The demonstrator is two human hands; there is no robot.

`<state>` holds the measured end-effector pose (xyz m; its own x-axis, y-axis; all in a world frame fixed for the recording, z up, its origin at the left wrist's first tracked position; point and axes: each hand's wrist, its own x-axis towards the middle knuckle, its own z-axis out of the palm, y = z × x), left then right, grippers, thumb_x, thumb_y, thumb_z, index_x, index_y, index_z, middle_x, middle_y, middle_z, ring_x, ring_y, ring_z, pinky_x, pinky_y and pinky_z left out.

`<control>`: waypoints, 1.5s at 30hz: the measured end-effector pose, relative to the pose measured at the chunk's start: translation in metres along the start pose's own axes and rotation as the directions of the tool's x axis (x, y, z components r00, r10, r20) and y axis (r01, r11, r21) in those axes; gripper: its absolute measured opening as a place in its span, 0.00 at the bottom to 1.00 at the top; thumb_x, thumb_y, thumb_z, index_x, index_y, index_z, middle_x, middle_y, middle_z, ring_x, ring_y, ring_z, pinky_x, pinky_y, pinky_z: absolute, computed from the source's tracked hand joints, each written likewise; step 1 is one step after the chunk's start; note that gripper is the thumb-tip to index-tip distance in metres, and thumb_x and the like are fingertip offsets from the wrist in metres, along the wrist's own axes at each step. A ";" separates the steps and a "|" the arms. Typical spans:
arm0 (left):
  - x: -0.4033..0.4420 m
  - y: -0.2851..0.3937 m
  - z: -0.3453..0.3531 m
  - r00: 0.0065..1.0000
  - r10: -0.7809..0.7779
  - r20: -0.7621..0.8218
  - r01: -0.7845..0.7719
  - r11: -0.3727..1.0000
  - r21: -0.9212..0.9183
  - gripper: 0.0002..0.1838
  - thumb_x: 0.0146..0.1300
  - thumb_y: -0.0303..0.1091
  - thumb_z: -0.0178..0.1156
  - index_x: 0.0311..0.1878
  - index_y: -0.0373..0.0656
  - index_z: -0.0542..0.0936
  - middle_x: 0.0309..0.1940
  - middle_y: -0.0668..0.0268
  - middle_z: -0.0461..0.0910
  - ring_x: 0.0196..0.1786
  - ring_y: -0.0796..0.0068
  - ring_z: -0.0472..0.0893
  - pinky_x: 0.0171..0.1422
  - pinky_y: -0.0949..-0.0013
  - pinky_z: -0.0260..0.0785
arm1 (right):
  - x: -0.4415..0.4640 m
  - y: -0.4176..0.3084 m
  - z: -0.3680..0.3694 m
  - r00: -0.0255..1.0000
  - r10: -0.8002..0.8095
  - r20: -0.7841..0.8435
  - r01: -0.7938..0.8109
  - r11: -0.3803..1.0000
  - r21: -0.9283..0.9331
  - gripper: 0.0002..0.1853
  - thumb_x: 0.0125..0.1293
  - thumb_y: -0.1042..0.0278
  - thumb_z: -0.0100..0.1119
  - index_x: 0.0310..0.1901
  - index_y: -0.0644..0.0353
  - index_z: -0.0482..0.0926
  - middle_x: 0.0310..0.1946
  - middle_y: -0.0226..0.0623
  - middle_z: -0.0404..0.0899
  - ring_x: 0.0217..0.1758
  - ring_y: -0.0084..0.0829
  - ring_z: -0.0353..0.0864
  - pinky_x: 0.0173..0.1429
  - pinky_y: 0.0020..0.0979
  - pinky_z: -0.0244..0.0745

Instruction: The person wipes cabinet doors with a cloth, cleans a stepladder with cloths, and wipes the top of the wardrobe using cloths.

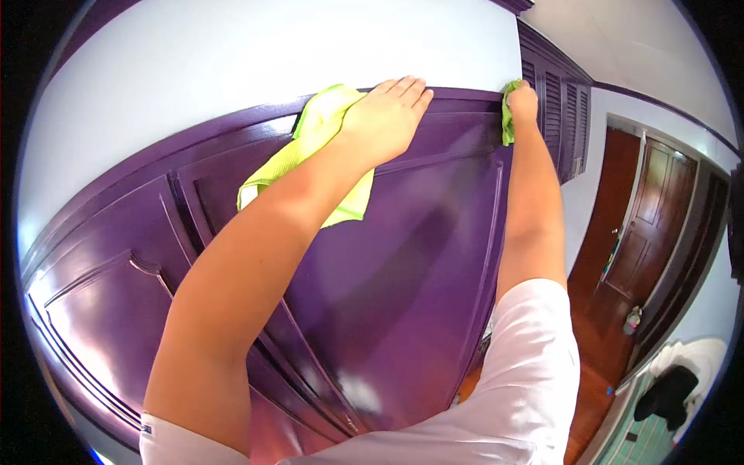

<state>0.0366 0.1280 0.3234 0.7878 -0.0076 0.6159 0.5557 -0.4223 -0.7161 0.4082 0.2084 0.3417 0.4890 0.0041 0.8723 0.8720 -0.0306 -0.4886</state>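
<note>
My left hand (391,116) lies over the top edge of a purple wooden panel (387,256), fingers stretched out. Beneath its palm and wrist, a yellow-green cloth (318,136) hangs down the panel's face; my thumb is hidden. Farther right, my right hand (525,102) is closed around a second green cloth (508,116) at the panel's far upper corner. Both arms reach up and forward, and my left forearm covers part of the first cloth.
A white wall (271,54) rises above the panel. Purple louvred doors (554,101) stand beyond the right corner. Farther right are a brown wooden door (655,209), a reddish floor (593,341), and a black item (668,395) on a green-and-white surface.
</note>
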 end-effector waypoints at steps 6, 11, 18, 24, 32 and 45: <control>0.003 0.002 0.008 1.000 0.013 -0.027 -0.014 1.000 -0.019 0.27 0.61 0.23 0.44 0.66 0.36 0.65 0.69 0.54 0.61 0.72 0.63 0.60 0.76 0.62 0.51 | 0.000 0.010 -0.007 0.995 -0.067 0.080 0.067 0.998 0.001 0.16 0.53 0.72 0.53 0.44 0.64 0.79 0.37 0.58 0.80 0.44 0.55 0.80 0.49 0.47 0.75; 0.001 0.004 0.005 1.000 0.012 -0.017 -0.012 1.000 -0.017 0.26 0.62 0.24 0.43 0.66 0.35 0.64 0.70 0.54 0.60 0.73 0.64 0.59 0.77 0.61 0.49 | -0.046 -0.031 -0.042 0.980 -0.196 0.037 0.193 0.979 0.064 0.15 0.55 0.73 0.53 0.45 0.60 0.81 0.39 0.57 0.80 0.42 0.53 0.81 0.49 0.47 0.76; -0.032 -0.009 -0.025 0.990 -0.138 0.027 0.137 0.989 0.051 0.27 0.62 0.26 0.42 0.67 0.34 0.63 0.70 0.53 0.59 0.74 0.63 0.56 0.78 0.59 0.44 | -0.128 -0.157 -0.090 0.882 -0.459 -0.105 0.469 0.834 0.290 0.14 0.52 0.77 0.54 0.41 0.60 0.82 0.39 0.49 0.81 0.45 0.48 0.79 0.54 0.42 0.73; -0.113 -0.035 -0.068 0.957 -0.286 -0.055 0.289 0.957 0.039 0.29 0.58 0.22 0.45 0.66 0.31 0.62 0.68 0.47 0.59 0.72 0.54 0.58 0.76 0.57 0.48 | -0.198 -0.278 -0.117 0.788 -0.554 -0.269 0.609 0.635 0.476 0.14 0.48 0.79 0.56 0.40 0.62 0.81 0.35 0.46 0.81 0.40 0.47 0.78 0.49 0.42 0.73; -0.208 -0.082 -0.120 0.820 -0.557 -0.131 0.567 0.823 0.049 0.29 0.63 0.23 0.46 0.69 0.33 0.58 0.68 0.45 0.58 0.72 0.52 0.57 0.75 0.56 0.49 | -0.276 -0.415 -0.136 0.820 -0.455 -0.347 0.542 0.423 0.726 0.14 0.49 0.77 0.55 0.40 0.61 0.80 0.33 0.44 0.80 0.40 0.46 0.76 0.46 0.42 0.71; -0.232 -0.060 -0.177 0.593 -0.805 -0.004 0.609 0.452 -0.651 0.32 0.59 0.28 0.63 0.68 0.43 0.66 0.48 0.63 0.78 0.51 0.73 0.76 0.58 0.69 0.67 | -0.317 -0.405 -0.169 0.811 -0.502 0.302 -0.518 -0.373 0.770 0.22 0.57 0.87 0.45 0.54 0.60 0.71 0.49 0.38 0.75 0.52 0.26 0.75 0.55 0.27 0.71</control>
<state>-0.2268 -0.0049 0.2815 0.0190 0.3320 0.9431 0.5585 -0.7859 0.2654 -0.1040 0.0509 0.2659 -0.0335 0.3207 0.9466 -0.5590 0.7791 -0.2838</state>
